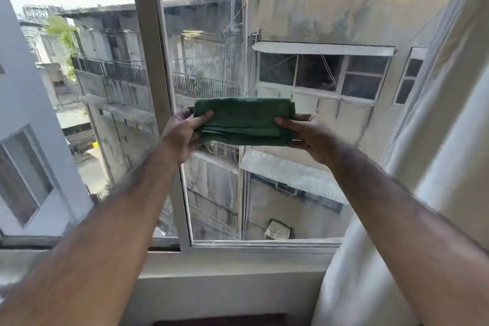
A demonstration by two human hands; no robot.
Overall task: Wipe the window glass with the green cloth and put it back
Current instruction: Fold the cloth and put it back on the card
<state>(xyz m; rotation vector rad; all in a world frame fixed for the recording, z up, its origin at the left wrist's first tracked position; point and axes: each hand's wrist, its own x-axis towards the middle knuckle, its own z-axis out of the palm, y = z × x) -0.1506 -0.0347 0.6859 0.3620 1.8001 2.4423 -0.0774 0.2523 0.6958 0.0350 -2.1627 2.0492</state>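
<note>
A folded green cloth [244,120] is held up in front of the window glass [304,82], stretched flat between both hands. My left hand [182,135] pinches its left end, thumb on top. My right hand [308,135] grips its right end the same way. The cloth is folded into several layers and hangs in the air near the white middle frame post [156,87]. I cannot tell whether it touches the pane.
A white curtain [444,193] hangs at the right, covering the window's edge. The white sill [232,262] runs below the panes. A second pane [79,100] lies left of the post. Buildings show through the glass.
</note>
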